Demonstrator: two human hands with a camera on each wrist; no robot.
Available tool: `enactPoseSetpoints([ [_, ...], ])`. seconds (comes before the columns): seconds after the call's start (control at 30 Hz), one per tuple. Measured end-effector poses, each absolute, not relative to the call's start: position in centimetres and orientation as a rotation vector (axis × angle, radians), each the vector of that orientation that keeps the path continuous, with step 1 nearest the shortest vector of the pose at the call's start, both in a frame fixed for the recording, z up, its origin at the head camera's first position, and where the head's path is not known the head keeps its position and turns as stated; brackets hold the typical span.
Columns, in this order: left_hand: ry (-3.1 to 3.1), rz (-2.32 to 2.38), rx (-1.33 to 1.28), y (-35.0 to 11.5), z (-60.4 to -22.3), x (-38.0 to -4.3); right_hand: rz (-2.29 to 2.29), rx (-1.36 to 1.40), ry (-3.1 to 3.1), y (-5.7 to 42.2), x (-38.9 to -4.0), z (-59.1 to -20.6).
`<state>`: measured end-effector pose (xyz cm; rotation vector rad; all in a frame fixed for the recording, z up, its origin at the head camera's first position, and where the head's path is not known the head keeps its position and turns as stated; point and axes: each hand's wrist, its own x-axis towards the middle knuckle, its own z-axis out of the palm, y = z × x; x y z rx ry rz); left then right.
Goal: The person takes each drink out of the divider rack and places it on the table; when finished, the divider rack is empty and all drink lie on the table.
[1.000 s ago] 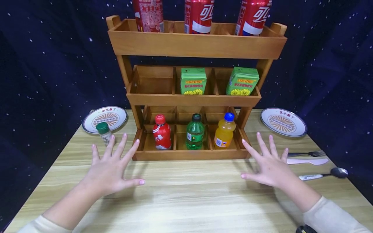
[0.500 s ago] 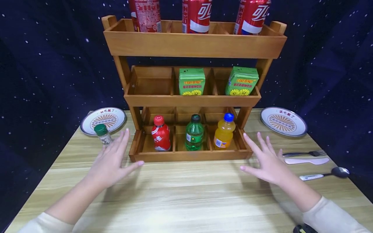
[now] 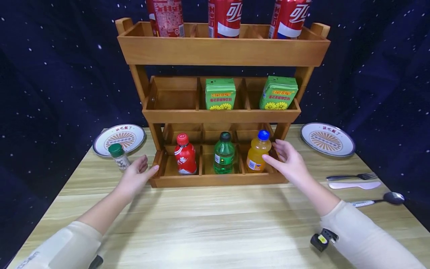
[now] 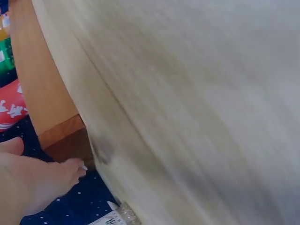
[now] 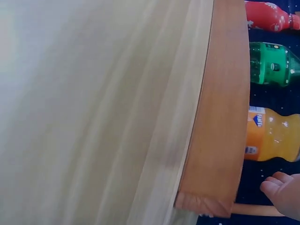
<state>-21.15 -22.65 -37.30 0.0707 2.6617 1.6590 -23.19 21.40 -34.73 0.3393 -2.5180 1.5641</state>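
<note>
Taking the middle of the table [image 3: 215,220] as my dial, the wooden rack [image 3: 221,116] is standing at 12 o'clock. In its lower front compartments the red bottle [image 3: 186,158] is standing at 11, the green bottle [image 3: 224,158] at 12 and the orange bottle [image 3: 258,155] at 1. I'm judging this an early stage: the approach is nearly done, while getting a hold is remaining. My left hand [image 3: 133,178], at 10 o'clock, is hovering by the rack's end, fingers loosely bent, thumb apart, gripping nothing. My right hand [image 3: 289,163], at 2, is lying just beside the orange bottle, thumb and fingers parted.

From my head, the right thumb is overlapping that bottle; the right wrist view is showing a dark gap between it and the visible fingertips, so I can't tell about contact. The left wrist view is showing the rack's end face beside my fingers, but whether they're touching isn't clear. Only the head view is showing the cans [image 3: 224,20] and cartons [image 3: 220,94] above.
</note>
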Motion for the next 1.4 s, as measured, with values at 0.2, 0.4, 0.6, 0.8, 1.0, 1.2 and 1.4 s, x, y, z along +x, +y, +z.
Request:
enactPoseSetpoints([
  [0.2,2.556,1.666,0.051,-22.5,-38.3,-22.2,1.692,0.295,-2.425,20.1,-25.0,-35.7],
  [0.4,2.53,1.658,0.024,-22.5,-38.6,-22.3,1.782,0.293,-2.299,18.9,-25.4,-36.6],
  [0.6,2.494,1.693,0.005,-22.7,-38.6,-22.0,1.767,0.316,-2.263,18.2,-25.6,-36.8],
  [0.8,2.509,1.707,0.05,-22.5,-38.9,-22.1,1.757,0.281,-2.212,18.3,-25.7,-37.0],
  [1.0,2.521,1.665,0.061,-22.2,-39.1,-22.3,1.785,0.252,-2.135,19.3,-25.0,-36.6],
  [1.2,2.531,1.662,0.065,-22.2,-39.0,-22.4,1.786,0.295,-2.081,21.1,-23.4,-33.5],
  [1.4,2.539,1.642,0.062,-22.3,-38.9,-22.3,1.803,0.21,-2.057,24.1,-21.9,-30.7],
])
